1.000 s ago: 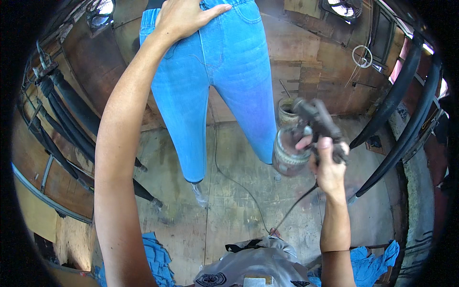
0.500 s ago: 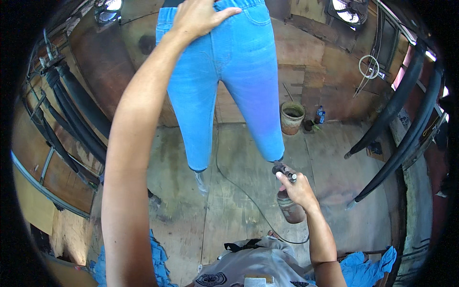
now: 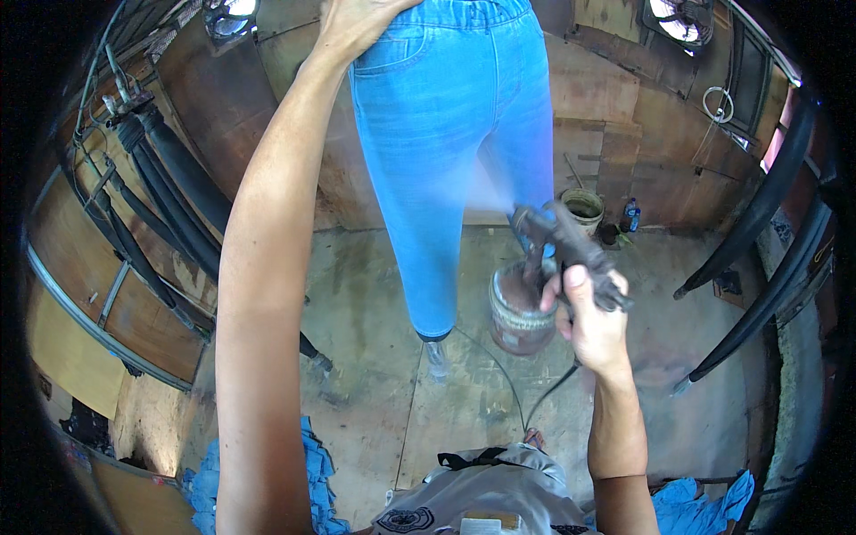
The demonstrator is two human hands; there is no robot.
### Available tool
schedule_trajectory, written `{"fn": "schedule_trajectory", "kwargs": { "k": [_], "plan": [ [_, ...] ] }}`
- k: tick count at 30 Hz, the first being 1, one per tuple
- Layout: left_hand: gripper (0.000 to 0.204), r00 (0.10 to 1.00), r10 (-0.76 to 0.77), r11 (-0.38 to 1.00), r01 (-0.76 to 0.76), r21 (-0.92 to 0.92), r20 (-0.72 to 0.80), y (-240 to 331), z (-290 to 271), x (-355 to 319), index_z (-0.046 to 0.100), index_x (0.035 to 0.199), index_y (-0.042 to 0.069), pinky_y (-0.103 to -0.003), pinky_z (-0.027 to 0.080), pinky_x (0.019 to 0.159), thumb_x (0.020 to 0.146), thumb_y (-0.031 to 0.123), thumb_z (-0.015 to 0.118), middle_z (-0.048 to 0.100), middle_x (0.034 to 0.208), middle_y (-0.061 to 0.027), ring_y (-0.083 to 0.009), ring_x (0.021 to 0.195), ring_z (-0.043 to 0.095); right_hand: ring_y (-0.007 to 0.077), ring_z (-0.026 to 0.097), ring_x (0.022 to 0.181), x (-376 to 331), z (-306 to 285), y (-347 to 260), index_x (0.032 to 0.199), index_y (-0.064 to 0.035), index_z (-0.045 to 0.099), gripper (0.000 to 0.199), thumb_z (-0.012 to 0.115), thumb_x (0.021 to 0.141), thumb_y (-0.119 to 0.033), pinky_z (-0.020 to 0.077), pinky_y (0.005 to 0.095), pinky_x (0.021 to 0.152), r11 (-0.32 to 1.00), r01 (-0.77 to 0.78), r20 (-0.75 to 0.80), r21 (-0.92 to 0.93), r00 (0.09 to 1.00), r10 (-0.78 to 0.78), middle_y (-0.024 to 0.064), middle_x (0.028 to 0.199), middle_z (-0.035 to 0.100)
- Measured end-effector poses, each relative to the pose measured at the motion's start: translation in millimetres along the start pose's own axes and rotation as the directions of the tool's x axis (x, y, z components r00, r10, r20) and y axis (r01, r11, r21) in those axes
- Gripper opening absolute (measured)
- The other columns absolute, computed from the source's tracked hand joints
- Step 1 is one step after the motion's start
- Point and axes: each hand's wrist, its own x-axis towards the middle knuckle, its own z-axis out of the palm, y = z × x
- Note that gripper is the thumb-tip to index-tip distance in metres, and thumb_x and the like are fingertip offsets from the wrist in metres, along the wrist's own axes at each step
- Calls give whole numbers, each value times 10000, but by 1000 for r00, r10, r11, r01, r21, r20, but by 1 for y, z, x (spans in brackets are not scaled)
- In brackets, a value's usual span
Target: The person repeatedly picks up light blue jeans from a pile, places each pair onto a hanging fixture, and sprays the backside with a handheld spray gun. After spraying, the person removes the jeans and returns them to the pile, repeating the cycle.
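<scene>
A pair of light blue jeans (image 3: 428, 169) hangs upright in front of me, stretched over a leg form with a clear foot piece (image 3: 436, 358) below one hem. At the waistband, my left hand (image 3: 361, 27) grips the jeans from the left side; the top edge of the view cuts off part of it. My right hand (image 3: 593, 312) is closed around a dark spray gun (image 3: 566, 241), slightly blurred by motion. Below the gun hangs its stained paint cup (image 3: 520, 312). Pale mist (image 3: 486, 183) spreads from the nozzle across the inner legs.
Black-wrapped leg forms stand at left (image 3: 174, 187) and right (image 3: 758, 205). A bucket (image 3: 582, 207) with a stick and a plastic bottle (image 3: 632, 215) sit by the back wall. A hose (image 3: 546, 392) trails below the gun. Blue garments lie lower left (image 3: 207, 481) and lower right (image 3: 700, 499).
The jeans have turned and sit further right in view. My left hand has shifted from the front waistband to its side. The spray gun has risen from the hem, with mist now showing.
</scene>
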Motion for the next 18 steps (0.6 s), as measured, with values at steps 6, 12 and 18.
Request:
{"fn": "schedule_trajectory", "kwargs": {
  "k": [6, 12, 18],
  "plan": [
    [1182, 994, 21, 975, 4, -222, 111, -5, 7, 4, 253, 1420, -160, -384, 470, 1031, 639, 417, 928, 609, 1278, -260, -300, 1196, 605, 111, 632, 686, -10, 14, 62, 1405, -58, 573, 561, 648, 971, -406, 510, 311, 682, 771, -442, 61, -459, 850, 524, 62, 721, 687],
    [1347, 992, -125, 979, 123, 165, 0, 9, 14, 0, 153, 1506, -118, -448, 434, 1078, 594, 538, 897, 526, 1359, -341, -409, 1276, 544, 82, 620, 728, -10, 21, 27, 1446, -41, 521, 596, 677, 958, -344, 507, 273, 708, 906, -339, 53, -253, 930, 363, 44, 785, 693],
    [1360, 974, -217, 925, 226, 305, -62, 25, 32, -4, 85, 1539, -66, -515, 367, 1122, 616, 552, 870, 399, 1446, -368, -482, 1358, 412, 80, 595, 767, -21, 28, -29, 1486, 79, 390, 776, 713, 929, -354, 460, 221, 671, 996, 21, -92, 86, 996, -13, 114, 1068, 697]
  ]
}}
